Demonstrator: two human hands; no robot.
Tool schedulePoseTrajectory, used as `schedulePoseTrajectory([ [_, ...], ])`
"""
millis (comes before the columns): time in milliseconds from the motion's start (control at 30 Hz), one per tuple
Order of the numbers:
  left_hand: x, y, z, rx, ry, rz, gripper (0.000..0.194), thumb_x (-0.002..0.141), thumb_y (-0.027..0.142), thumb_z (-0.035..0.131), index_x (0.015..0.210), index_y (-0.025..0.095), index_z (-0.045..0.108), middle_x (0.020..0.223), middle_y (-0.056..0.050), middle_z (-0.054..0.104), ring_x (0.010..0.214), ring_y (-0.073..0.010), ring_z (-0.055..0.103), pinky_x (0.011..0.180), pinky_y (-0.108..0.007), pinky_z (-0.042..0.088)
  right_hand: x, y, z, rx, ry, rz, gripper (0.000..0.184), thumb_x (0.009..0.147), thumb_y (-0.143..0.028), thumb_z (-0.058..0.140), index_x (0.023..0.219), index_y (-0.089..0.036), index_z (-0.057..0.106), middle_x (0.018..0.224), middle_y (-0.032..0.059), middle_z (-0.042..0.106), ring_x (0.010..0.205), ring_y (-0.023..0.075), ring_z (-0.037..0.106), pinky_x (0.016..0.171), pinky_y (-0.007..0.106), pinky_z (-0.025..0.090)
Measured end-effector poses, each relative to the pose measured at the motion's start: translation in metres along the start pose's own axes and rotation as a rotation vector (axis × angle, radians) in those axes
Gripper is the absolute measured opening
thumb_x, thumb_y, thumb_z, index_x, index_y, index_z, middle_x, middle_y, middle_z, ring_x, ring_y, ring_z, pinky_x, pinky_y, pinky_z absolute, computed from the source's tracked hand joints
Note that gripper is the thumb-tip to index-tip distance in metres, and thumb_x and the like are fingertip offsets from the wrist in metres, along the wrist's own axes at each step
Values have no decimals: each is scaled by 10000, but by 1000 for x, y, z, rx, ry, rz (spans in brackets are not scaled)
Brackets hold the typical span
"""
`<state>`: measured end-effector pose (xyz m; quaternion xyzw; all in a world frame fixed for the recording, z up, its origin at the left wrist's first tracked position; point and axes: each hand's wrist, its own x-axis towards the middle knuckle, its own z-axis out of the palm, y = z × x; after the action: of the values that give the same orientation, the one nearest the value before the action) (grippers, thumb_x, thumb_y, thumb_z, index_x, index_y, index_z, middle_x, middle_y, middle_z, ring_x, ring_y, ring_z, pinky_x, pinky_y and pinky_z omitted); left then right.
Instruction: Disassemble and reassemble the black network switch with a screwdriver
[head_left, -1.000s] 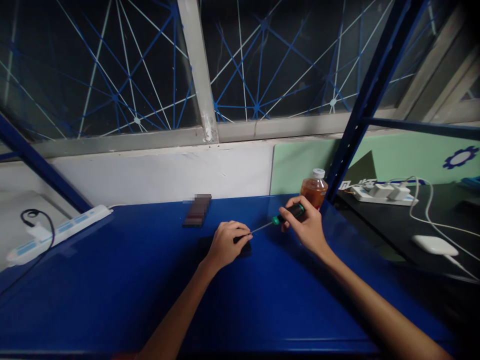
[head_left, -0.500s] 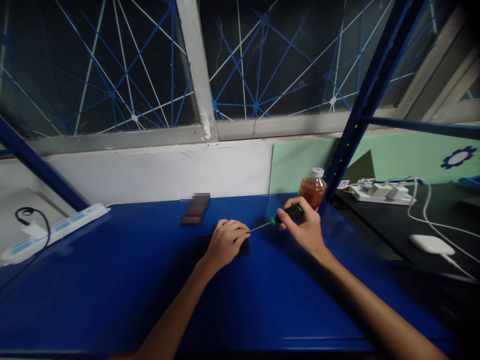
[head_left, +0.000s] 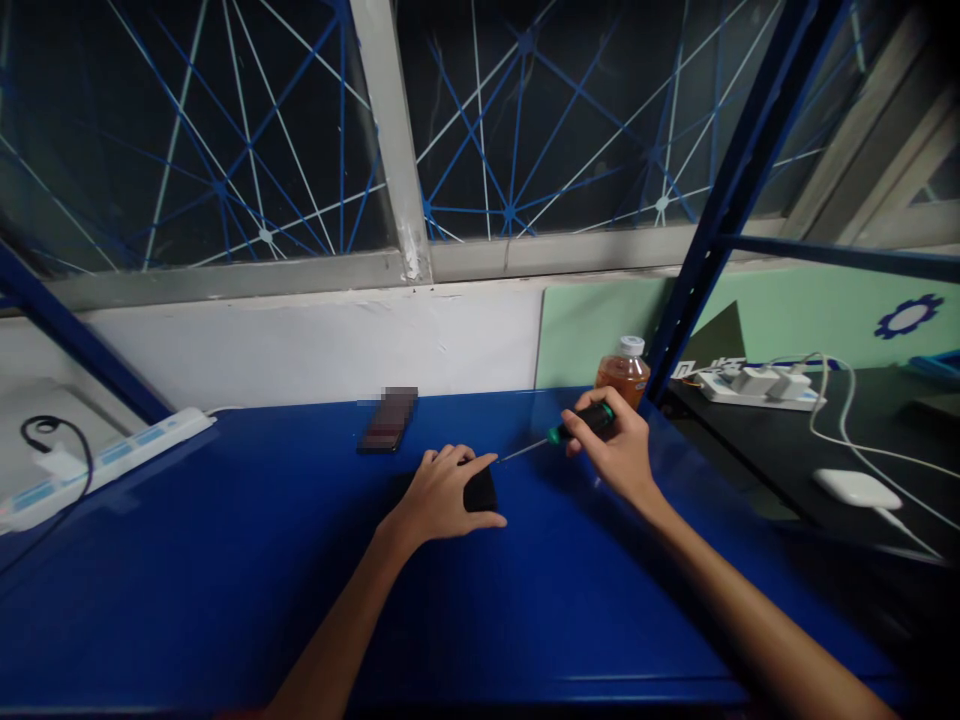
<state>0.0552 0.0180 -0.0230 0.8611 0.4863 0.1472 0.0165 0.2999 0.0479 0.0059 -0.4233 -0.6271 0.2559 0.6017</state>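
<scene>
My left hand (head_left: 442, 492) rests on a small flat black object (head_left: 480, 490) lying on the blue table (head_left: 225, 580), with fingers and thumb clasped round its edges. My right hand (head_left: 616, 452) is closed on a screwdriver (head_left: 577, 424) with a black and green handle. Its thin metal shaft slants down to the left, and the tip sits just off my left index finger, at the black object's far edge.
A dark blurred slab (head_left: 387, 420) lies further back on the table. An amber bottle with a white cap (head_left: 622, 371) stands at the back right beside a blue shelf post (head_left: 720, 210). A white power strip (head_left: 105, 465) lies left. Chargers, cables and a white puck (head_left: 856, 488) sit on the black desk.
My left hand has slid slightly down and left and opened its grip, uncovering more of the black object. The right hand and screwdriver have shifted a little to the right.
</scene>
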Motion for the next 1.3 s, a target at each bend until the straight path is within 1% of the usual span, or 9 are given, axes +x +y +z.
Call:
schedulePoseTrajectory([
  [233, -5, -12, -13, -80, -42, -5, 584, 712, 523, 665, 1250, 328, 552, 1032, -61, 596, 876, -254, 561, 735, -355, 437, 4, 1, -3, 22, 34, -7, 192, 786, -347, 652, 802, -236, 495, 535, -57, 549, 398, 139, 578, 415, 262, 448],
  [467, 1, -14, -2, 81, 74, -88, 629, 768, 617, 575, 1275, 246, 549, 1013, -107, 608, 898, -288, 556, 763, -392, 433, 5, 0, -5, 16, 39, -20, 182, 783, -318, 660, 799, -233, 499, 522, -62, 545, 390, 133, 573, 418, 256, 445],
  [600, 3, -11, 5, 140, 82, -86, 558, 808, 598, 543, 1259, 271, 570, 1014, -107, 604, 895, -290, 558, 737, -384, 441, 7, -1, -6, 44, 60, -16, 200, 770, -330, 671, 789, -239, 493, 511, -65, 535, 390, 142, 573, 403, 259, 440],
  [800, 4, -4, 13, 335, 226, -394, 543, 900, 596, 389, 1163, 199, 651, 890, -133, 635, 843, -277, 599, 660, -323, 460, 7, -2, -6, 32, 58, -3, 213, 764, -363, 673, 784, -243, 498, 510, -64, 542, 381, 145, 566, 395, 265, 444],
  [1000, 2, -8, 5, 314, 168, -484, 524, 905, 564, 395, 1137, 175, 657, 955, -143, 607, 815, -272, 617, 571, -292, 463, 6, -1, -6, 12, 49, -9, 201, 776, -350, 666, 792, -241, 498, 501, -66, 541, 382, 143, 570, 405, 261, 444],
  [1067, 2, -10, 2, 333, 173, -441, 466, 908, 510, 430, 1122, 167, 663, 1047, -169, 596, 917, -314, 599, 655, -357, 485, 6, -1, -6, 15, 46, -11, 197, 780, -341, 665, 792, -240, 496, 501, -67, 538, 380, 140, 570, 407, 259, 444],
  [1133, 2, -12, 0, 317, 164, -295, 370, 926, 411, 440, 1131, 191, 656, 1224, -174, 549, 1083, -344, 540, 799, -438, 465, 6, 0, -6, 5, 45, -16, 189, 784, -335, 662, 797, -238, 500, 497, -68, 537, 381, 140, 570, 410, 260, 444],
  [1200, 2, -12, -1, 252, 122, -145, 331, 951, 335, 409, 1170, 217, 628, 1342, -140, 496, 1222, -332, 457, 926, -481, 402, 5, 0, -6, -8, 44, -21, 182, 788, -333, 659, 801, -237, 505, 494, -68, 537, 382, 141, 571, 411, 261, 445],
  [1300, 2, -12, -1, 143, 40, -101, 372, 979, 363, 356, 1244, 210, 568, 1342, -118, 525, 1285, -293, 418, 992, -485, 358, 5, 0, -5, -13, 42, -21, 180, 789, -329, 660, 805, -235, 507, 508, -63, 548, 384, 138, 570, 411, 260, 446],
])
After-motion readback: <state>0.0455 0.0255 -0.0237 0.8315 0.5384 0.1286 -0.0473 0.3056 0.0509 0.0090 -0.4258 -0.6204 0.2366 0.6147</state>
